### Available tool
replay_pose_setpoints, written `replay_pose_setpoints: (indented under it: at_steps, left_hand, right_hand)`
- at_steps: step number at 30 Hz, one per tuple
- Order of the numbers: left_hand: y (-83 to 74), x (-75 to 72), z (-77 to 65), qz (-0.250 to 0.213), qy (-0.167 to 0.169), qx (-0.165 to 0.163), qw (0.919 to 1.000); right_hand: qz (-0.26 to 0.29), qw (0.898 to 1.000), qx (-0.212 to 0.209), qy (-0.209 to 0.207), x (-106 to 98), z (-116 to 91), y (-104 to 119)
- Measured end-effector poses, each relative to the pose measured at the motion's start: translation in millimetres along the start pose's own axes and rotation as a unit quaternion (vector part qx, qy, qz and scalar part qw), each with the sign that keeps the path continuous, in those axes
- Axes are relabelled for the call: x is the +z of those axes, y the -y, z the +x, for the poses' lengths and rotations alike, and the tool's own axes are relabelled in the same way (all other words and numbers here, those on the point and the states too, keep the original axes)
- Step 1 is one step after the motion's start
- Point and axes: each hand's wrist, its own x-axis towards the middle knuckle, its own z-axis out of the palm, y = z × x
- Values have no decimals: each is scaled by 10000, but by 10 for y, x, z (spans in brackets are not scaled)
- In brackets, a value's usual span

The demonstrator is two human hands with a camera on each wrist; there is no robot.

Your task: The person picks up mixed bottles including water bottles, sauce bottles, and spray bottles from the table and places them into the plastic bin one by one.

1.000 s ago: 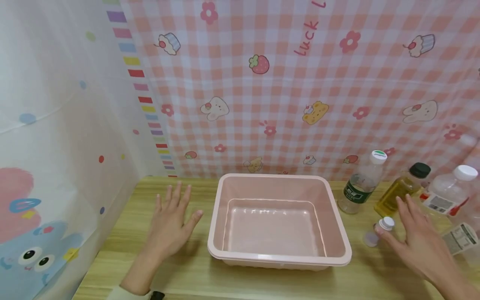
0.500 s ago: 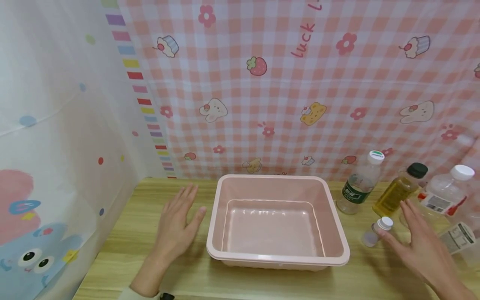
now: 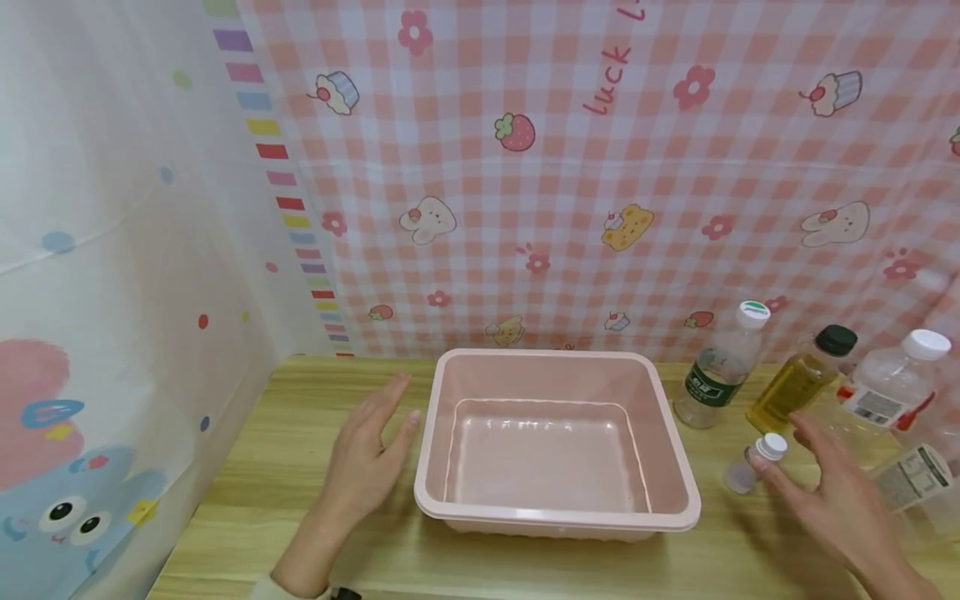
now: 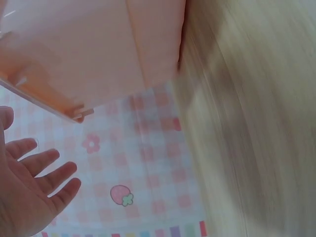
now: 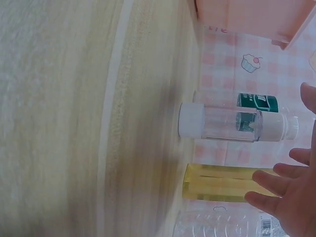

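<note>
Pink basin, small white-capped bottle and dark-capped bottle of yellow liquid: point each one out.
Pink basin (image 3: 551, 460): head view, on its bare floor.
Small white-capped bottle (image 5: 226, 122): right wrist view, on its clear body.
Dark-capped bottle (image 3: 787, 388): head view, on its yellow body.

High head view; low, sideways wrist views

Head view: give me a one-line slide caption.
An empty pink tub on a wood-grain table, between an open left hand and an open right hand beside a small white-capped bottle.
</note>
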Motion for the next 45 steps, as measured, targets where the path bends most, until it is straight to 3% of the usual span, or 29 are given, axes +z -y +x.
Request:
replay_pose_setpoints:
  at_steps: [9, 21, 37, 45]
  left_hand:
    - [-35, 38, -16, -323, 201, -382, 9985]
    - [-52, 110, -17, -757, 56, -545, 9956]
    - [-68, 192, -20, -1081, -303, -383, 9929]
    - [-80, 205, -19, -1060, -423, -329, 9929]
  right_hand:
    - [153, 9997, 100, 154, 20, 11, 14]
    - [456, 9981, 303, 288, 74, 28, -2]
    - [632, 9965, 504, 224, 122, 19, -5]
    - [805, 9958, 416, -90, 162, -11, -25]
